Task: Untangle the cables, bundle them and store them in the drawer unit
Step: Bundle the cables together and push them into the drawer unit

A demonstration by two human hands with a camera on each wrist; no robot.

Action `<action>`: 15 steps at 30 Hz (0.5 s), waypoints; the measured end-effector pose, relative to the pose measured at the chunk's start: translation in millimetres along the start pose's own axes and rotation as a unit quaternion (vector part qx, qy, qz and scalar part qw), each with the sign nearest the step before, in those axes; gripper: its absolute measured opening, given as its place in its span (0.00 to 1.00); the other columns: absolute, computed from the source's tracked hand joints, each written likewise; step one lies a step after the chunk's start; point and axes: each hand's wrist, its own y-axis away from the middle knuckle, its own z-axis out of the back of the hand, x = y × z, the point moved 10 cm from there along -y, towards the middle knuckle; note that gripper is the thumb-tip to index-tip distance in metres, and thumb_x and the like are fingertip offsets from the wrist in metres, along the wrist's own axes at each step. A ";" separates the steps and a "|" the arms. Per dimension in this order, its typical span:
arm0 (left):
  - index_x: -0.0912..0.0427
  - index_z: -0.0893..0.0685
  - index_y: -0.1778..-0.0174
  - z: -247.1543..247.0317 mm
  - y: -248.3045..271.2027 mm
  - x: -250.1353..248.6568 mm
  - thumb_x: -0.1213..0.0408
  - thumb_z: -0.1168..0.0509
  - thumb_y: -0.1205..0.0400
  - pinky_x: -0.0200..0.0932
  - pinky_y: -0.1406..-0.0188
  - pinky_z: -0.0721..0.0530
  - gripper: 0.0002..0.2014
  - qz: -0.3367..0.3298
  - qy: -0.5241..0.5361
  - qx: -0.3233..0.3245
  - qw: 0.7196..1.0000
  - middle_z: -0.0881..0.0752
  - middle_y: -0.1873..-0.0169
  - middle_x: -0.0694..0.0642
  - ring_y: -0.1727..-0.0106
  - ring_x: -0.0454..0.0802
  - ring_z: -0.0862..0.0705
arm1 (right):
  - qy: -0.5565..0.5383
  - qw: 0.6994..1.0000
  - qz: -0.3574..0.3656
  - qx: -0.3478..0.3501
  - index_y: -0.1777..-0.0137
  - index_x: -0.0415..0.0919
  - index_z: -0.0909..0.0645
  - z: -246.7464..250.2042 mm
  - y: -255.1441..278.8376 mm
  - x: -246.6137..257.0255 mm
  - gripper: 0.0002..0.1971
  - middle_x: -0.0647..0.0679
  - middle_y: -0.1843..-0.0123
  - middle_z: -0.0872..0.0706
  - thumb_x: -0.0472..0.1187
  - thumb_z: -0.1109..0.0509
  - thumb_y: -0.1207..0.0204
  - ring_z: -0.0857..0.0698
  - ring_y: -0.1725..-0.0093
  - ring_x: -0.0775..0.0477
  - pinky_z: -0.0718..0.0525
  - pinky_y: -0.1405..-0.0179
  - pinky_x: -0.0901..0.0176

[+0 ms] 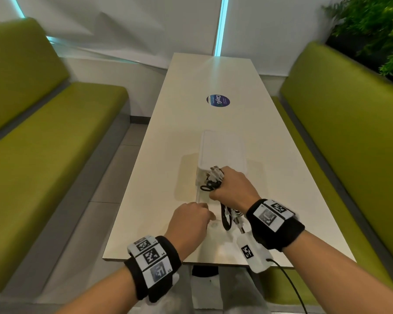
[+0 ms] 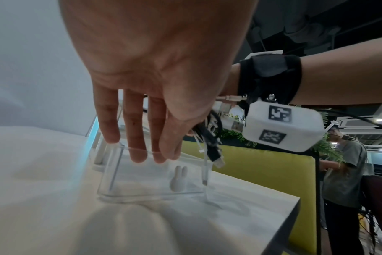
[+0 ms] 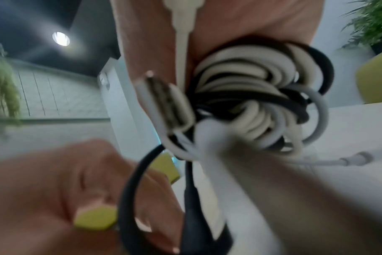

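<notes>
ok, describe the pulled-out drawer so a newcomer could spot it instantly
Start at the long white table between the green benches; near its close end stands a white drawer unit. The clear drawer sticks out of it toward the person, left hand fingers on its front rim. It is see-through, with a small white rabbit-shaped knob, unlike the opaque unit behind.

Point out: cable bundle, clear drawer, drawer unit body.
cable bundle point(image 3: 257, 103), right wrist view, on the coiled black and white loops.
clear drawer point(image 2: 155, 174), left wrist view, on its transparent front wall.
drawer unit point(image 1: 222, 150), head view, on its white top.
</notes>
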 end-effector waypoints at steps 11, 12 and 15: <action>0.46 0.13 0.37 -1.9 -9.6 11.5 0.75 0.42 0.20 0.42 0.56 0.29 0.24 0.002 0.048 -0.014 0.999 0.11 0.45 0.48 0.45 0.53 0.16 | 0.071 0.996 0.035 0.030 0.70 0.48 0.31 -13.6 -5.4 1.0 0.12 0.51 0.72 0.21 0.36 0.28 0.38 0.23 0.73 0.50 0.30 0.76 0.61; 0.45 0.13 0.38 -2.9 -8.9 10.9 0.75 0.42 0.21 0.42 0.57 0.28 0.24 0.003 0.050 -0.016 0.999 0.11 0.46 0.48 0.45 0.53 0.16 | 0.066 0.997 0.029 0.033 0.70 0.46 0.31 -16.3 -3.4 -2.8 0.12 0.50 0.72 0.22 0.35 0.28 0.39 0.24 0.73 0.48 0.30 0.76 0.60; 0.45 0.12 0.41 -6.2 -8.7 9.6 0.75 0.41 0.23 0.41 0.59 0.29 0.24 -0.003 0.063 -0.011 0.998 0.10 0.51 0.47 0.49 0.53 0.15 | 0.082 0.996 -0.008 0.022 0.66 0.43 0.26 -18.8 -4.1 -18.2 0.07 0.47 0.69 0.19 0.37 0.28 0.37 0.18 0.67 0.45 0.27 0.75 0.61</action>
